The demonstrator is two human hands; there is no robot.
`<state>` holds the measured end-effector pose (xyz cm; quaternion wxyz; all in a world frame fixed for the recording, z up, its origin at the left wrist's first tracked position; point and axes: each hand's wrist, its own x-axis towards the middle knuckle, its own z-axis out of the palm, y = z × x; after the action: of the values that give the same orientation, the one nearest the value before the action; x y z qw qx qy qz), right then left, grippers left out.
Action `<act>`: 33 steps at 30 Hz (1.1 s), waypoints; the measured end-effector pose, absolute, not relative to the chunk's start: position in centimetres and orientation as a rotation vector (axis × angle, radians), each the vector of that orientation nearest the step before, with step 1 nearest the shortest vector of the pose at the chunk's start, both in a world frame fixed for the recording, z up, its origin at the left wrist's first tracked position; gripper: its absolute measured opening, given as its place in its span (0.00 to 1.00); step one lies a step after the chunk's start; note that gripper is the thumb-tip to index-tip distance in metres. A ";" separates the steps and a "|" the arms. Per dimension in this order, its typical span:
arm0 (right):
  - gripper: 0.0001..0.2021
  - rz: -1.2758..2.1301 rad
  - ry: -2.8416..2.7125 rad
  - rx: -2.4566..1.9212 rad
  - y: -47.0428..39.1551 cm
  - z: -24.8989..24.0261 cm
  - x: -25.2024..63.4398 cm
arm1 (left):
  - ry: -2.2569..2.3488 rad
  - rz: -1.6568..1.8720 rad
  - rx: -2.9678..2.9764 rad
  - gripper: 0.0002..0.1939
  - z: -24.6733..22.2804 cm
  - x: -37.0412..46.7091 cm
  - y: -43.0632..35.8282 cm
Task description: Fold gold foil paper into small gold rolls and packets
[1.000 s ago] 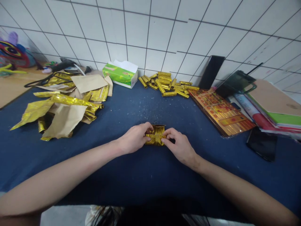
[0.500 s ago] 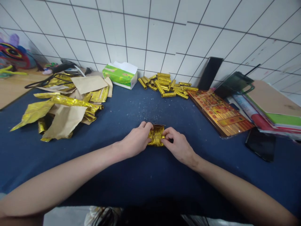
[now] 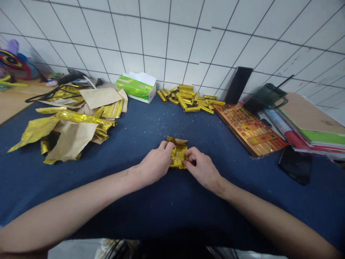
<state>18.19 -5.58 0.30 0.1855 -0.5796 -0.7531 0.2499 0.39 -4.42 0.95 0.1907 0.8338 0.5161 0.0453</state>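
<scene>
A creased piece of gold foil paper lies on the blue tabletop in front of me, its far edge standing up and showing a brown paper back. My left hand grips its left side, fingers bent over the edge. On the opposite side my right hand pinches the right edge between thumb and fingers. Parts of the fingertips are hidden behind the paper and the hands. Several small rolled gold foil tubes lie in a loose pile near the wall.
Crumpled gold and brown paper scraps cover the left side. A green tissue box stands by the wall. To the right are a flat orange-gold packet, a dark mug, stacked books and a black phone.
The foil paper's far flap has lifted and opened, showing more brown backing. Both hands stay at its sides, and the camera view has shifted slightly.
</scene>
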 end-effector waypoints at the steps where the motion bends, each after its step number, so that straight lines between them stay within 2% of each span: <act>1: 0.06 0.698 -2.127 -1.631 -5.6 0.2 18.2 | 1.454 0.126 2.353 0.14 0.9 0.4 -4.5; 15: 0.04 0.663 -2.198 -1.639 -5.5 0.0 18.3 | 1.459 0.112 2.502 0.17 0.3 0.7 -5.2; 24: 0.05 0.548 -2.262 -1.607 -5.6 -0.3 18.5 | 1.474 0.123 2.580 0.15 0.1 0.7 -5.3; 30: 0.03 0.250 -2.410 -1.521 -6.0 -0.7 18.8 | 1.507 0.090 2.641 0.09 0.1 0.5 -5.2; 33: 0.06 0.015 -2.503 -1.435 -6.4 -0.8 19.0 | 1.456 0.106 2.739 0.06 0.1 0.4 -5.2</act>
<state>18.98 -6.39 -0.79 0.1277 -0.4932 -0.8605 0.0052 0.36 -5.16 0.14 0.0189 0.8823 0.4690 0.0341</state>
